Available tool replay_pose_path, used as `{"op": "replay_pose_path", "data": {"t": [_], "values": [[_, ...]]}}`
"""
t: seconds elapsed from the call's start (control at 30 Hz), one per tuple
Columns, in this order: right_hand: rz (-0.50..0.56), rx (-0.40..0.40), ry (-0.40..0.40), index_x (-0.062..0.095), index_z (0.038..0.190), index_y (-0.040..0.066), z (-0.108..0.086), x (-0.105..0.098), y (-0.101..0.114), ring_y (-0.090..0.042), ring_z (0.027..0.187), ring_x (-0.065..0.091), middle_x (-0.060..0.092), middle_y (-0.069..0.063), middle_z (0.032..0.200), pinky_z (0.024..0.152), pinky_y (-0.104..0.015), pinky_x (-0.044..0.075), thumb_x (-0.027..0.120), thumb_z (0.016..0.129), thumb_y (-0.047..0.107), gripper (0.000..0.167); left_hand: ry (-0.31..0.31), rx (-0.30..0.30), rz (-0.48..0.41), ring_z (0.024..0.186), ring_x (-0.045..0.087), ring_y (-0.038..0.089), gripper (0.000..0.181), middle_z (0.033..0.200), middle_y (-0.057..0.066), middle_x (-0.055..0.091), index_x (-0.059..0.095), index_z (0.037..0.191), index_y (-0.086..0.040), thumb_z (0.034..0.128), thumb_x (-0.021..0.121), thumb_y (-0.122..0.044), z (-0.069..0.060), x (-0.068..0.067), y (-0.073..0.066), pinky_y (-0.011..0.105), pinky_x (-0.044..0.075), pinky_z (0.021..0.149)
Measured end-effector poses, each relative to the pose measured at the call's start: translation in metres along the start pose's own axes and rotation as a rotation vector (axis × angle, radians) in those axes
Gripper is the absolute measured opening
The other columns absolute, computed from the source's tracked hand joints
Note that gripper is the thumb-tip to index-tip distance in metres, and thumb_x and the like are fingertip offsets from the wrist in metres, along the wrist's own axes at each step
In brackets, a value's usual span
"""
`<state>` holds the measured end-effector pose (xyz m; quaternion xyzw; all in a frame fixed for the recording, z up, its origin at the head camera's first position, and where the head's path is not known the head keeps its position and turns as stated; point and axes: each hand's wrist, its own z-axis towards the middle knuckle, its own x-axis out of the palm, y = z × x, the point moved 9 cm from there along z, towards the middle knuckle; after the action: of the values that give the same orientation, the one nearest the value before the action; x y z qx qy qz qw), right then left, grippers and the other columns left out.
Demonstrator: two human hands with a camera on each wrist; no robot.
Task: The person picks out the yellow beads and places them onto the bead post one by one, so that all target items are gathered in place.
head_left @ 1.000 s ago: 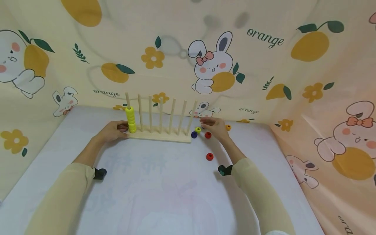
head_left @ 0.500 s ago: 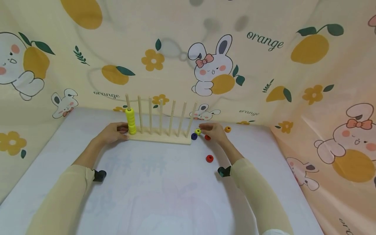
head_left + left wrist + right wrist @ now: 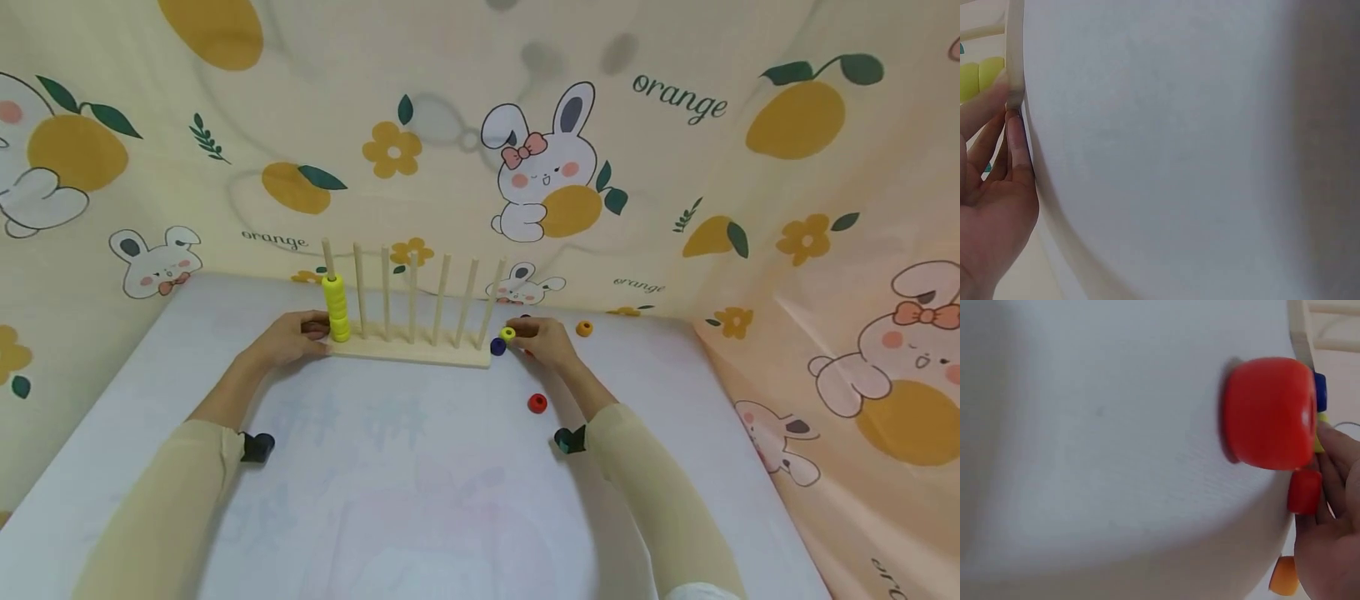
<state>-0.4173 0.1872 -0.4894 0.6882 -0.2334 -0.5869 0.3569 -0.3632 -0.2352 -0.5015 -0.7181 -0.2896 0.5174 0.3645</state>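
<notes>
A wooden peg rack [image 3: 411, 357] with a row of upright pegs stands at the back of the table. Yellow beads [image 3: 336, 308] are stacked on its leftmost peg; the other pegs are bare. My left hand [image 3: 291, 337] grips the rack's left end, with the thumb by the yellow beads, as the left wrist view shows. Beside the rack's right end, my right hand [image 3: 549, 340] pinches a loose yellow bead [image 3: 507, 334] between thumb and fingers. A dark blue bead [image 3: 498, 347] lies just in front of it, close to the base.
A red bead [image 3: 537, 403] lies nearer on the white table. Another red bead [image 3: 1305, 492] is mostly hidden by my right hand in the head view. An orange bead [image 3: 584, 328] lies to the right. Patterned cloth [image 3: 450, 192] hangs behind the rack.
My right hand has come slightly left and down onto the loose yellow bead, now covering most of a red bead. My left hand has stayed at the rack's end.
</notes>
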Motion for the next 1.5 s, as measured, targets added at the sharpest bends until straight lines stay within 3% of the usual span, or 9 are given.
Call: {"op": "replay_pose_path", "data": {"t": [0.17,0.47,0.57,0.8,1.1,1.37,1.5], "values": [[-0.038,0.022,-0.023,0.073,0.122,0.018,-0.006,0.001,-0.002,-0.018,0.088,0.062,0.072,-0.004,0.113,0.063,-0.021,0.054,0.077,0.089,0.019,0.034,0.007,-0.013,0.008,0.133,0.045,0.042,0.071,0.145,0.029,0.045,0.034,0.148,0.009,0.0897,0.072,-0.007,0.0,0.004,0.001,0.05,0.038,0.114],[-0.015,0.035,-0.055,0.073,0.12,0.018,-0.012,-0.003,-0.009,-0.017,0.079,0.061,0.072,-0.003,0.108,0.062,-0.02,0.052,0.076,0.09,0.021,0.031,0.016,-0.011,0.015,0.133,0.045,0.042,0.071,0.146,0.029,0.044,0.034,0.148,0.009,0.0898,0.071,-0.006,0.0,0.009,-0.001,0.049,0.038,0.114],[0.004,0.02,-0.063,0.072,0.12,0.015,-0.013,-0.007,-0.006,-0.019,0.084,0.063,0.072,-0.004,0.108,0.065,-0.022,0.054,0.075,0.09,0.02,0.031,0.012,-0.006,0.011,0.133,0.045,0.042,0.071,0.146,0.028,0.044,0.035,0.148,0.008,0.0895,0.072,-0.006,0.002,0.009,-0.002,0.049,0.038,0.114],[0.0,-0.041,-0.077,0.073,0.12,0.013,-0.013,-0.017,0.013,-0.019,0.105,0.067,0.073,-0.004,0.114,0.087,-0.029,0.057,0.075,0.09,0.019,0.031,0.017,-0.022,0.014,0.134,0.044,0.041,0.072,0.147,0.027,0.044,0.035,0.149,0.007,0.0894,0.073,-0.009,0.002,0.008,0.003,0.049,0.037,0.115],[-0.031,-0.111,-0.14,0.075,0.117,0.013,-0.014,-0.036,0.048,-0.02,0.098,0.069,0.074,-0.005,0.109,0.076,-0.028,0.056,0.077,0.088,0.02,0.029,0.021,-0.016,0.024,0.134,0.043,0.042,0.072,0.146,0.028,0.044,0.034,0.149,0.007,0.0902,0.072,-0.01,-0.004,0.004,0.004,0.051,0.037,0.114],[0.011,-0.152,-0.175,0.073,0.119,0.011,-0.016,-0.054,0.073,-0.023,0.098,0.07,0.072,-0.008,0.114,0.085,-0.033,0.059,0.076,0.089,0.017,0.03,0.033,-0.016,0.019,0.135,0.043,0.042,0.072,0.146,0.028,0.043,0.034,0.149,0.007,0.0899,0.072,-0.008,-0.006,0.004,0.003,0.05,0.036,0.115],[0.026,-0.181,-0.185,0.073,0.119,0.012,-0.014,-0.063,0.086,-0.021,0.098,0.068,0.072,-0.006,0.113,0.083,-0.031,0.059,0.075,0.09,0.016,0.03,0.028,-0.025,0.015,0.135,0.043,0.041,0.071,0.147,0.027,0.043,0.034,0.149,0.006,0.0903,0.071,-0.007,-0.007,0.004,0.002,0.05,0.035,0.116]]}}
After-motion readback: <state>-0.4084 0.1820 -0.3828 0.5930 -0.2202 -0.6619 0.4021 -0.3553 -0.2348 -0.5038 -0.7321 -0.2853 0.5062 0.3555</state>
